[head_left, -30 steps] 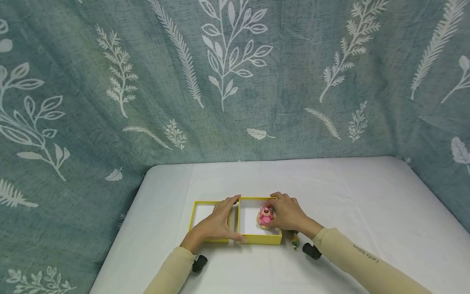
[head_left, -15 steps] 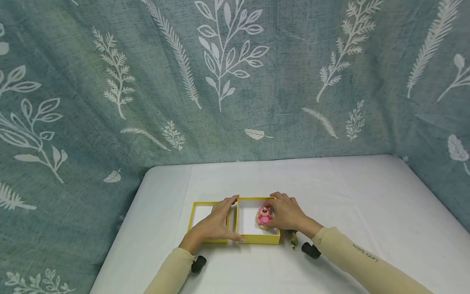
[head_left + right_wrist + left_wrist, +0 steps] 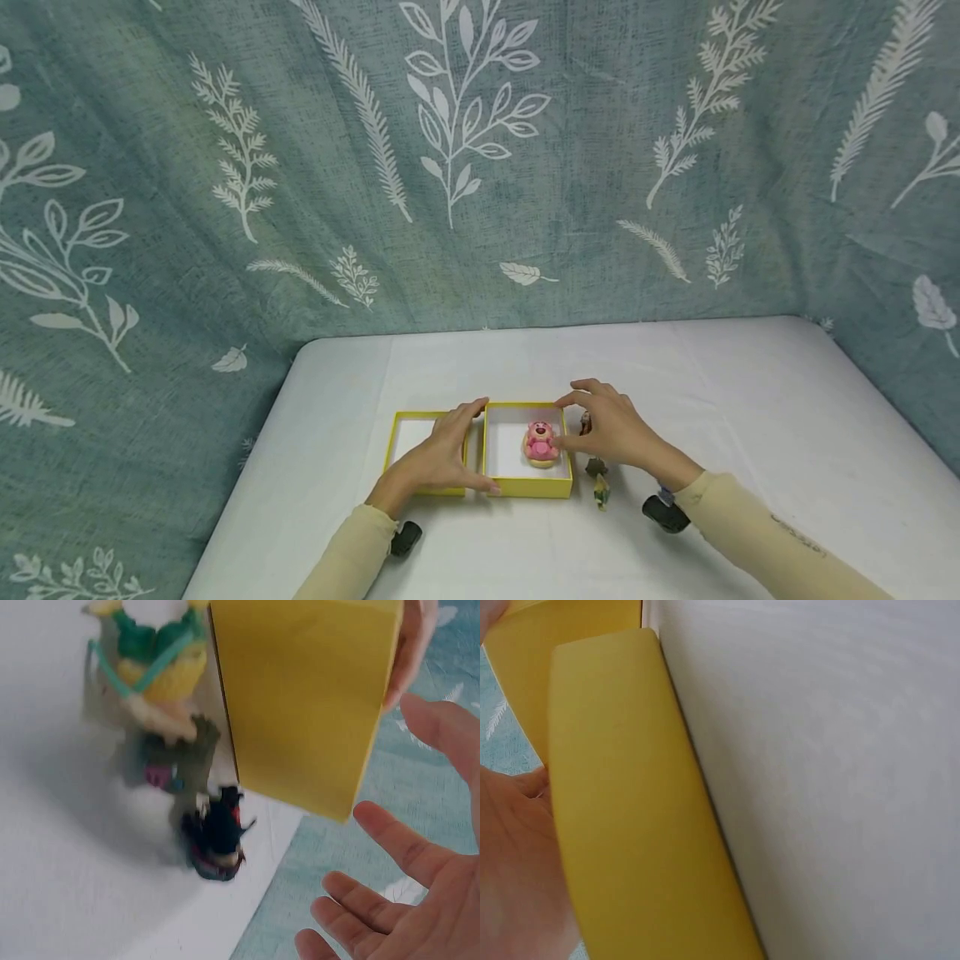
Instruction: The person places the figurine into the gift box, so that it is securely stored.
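A pink bear figurine (image 3: 540, 443) lies on its back in the right half of a shallow yellow box (image 3: 528, 488) with a white inside. My left hand (image 3: 442, 458) holds this box at its left side, thumb at the front corner and fingers at the back corner. My right hand (image 3: 611, 425) hovers at the box's right wall with fingers spread. Its thumb tip overlaps the bear's edge in the head view, and its index fingertip is by the back right corner. In the right wrist view the fingers (image 3: 397, 844) are extended beside the yellow wall with nothing between them.
A second yellow tray (image 3: 387, 442) stands left of the box, partly behind my left hand. Along the box's right side sit small figurines: a green-and-yellow one (image 3: 157, 664), a dark grey-green one (image 3: 187, 757) and a black-and-red one (image 3: 219, 836). A patterned curtain (image 3: 480, 167) backs the white table.
My right hand has let go of the bear figurine and moved back to the right, uncovering more small figurines beside the box. The bear stays in place; my left hand keeps its hold.
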Available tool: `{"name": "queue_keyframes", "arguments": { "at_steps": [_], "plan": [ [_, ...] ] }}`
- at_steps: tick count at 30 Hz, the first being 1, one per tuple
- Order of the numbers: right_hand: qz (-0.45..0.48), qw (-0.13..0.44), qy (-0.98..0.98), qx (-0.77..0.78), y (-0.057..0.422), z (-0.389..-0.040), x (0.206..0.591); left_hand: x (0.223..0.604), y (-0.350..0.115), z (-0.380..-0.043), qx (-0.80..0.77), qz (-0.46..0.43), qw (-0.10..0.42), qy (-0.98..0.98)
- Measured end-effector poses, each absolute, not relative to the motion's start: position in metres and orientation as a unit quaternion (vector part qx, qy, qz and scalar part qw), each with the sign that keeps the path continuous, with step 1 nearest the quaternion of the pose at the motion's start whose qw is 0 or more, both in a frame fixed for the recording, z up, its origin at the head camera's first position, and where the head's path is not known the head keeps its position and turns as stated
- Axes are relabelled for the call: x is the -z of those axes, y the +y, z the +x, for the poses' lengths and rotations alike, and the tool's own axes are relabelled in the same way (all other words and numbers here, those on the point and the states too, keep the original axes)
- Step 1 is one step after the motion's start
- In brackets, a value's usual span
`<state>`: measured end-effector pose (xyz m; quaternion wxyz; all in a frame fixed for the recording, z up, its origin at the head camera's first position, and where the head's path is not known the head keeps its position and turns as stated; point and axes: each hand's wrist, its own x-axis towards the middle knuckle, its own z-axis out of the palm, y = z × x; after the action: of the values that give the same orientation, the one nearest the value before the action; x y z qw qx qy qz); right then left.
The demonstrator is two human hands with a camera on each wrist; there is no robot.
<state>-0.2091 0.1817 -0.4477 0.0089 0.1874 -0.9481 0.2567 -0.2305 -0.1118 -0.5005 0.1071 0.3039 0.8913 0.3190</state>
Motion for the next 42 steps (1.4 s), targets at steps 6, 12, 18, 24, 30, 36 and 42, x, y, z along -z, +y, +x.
{"name": "queue_keyframes", "arguments": {
  "at_steps": [6, 12, 18, 24, 30, 36, 42],
  "plan": [
    [0.178, 0.017, -0.949, -0.259, 0.194, -0.207, 0.446, 0.499, -0.112, -0.230, -0.318, 0.298, 0.111, 0.893],
    [0.162, 0.014, -0.946, -0.280, 0.209, -0.199, 0.441, 0.499, -0.111, -0.230, -0.317, 0.297, 0.111, 0.894],
    [0.156, 0.034, -0.943, -0.293, 0.235, -0.186, 0.438, 0.499, -0.110, -0.230, -0.319, 0.296, 0.112, 0.893],
    [0.134, 0.036, -0.945, -0.295, 0.259, -0.174, 0.442, 0.498, -0.111, -0.230, -0.318, 0.295, 0.113, 0.894],
    [0.127, 0.035, -0.945, -0.300, 0.271, -0.169, 0.447, 0.498, -0.111, -0.229, -0.316, 0.296, 0.110, 0.895],
    [0.133, 0.032, -0.942, -0.307, 0.274, -0.167, 0.448, 0.498, -0.111, -0.229, -0.316, 0.295, 0.111, 0.895],
    [0.140, 0.017, -0.939, -0.315, 0.281, -0.164, 0.450, 0.497, -0.111, -0.229, -0.317, 0.295, 0.109, 0.895]
  ]
}}
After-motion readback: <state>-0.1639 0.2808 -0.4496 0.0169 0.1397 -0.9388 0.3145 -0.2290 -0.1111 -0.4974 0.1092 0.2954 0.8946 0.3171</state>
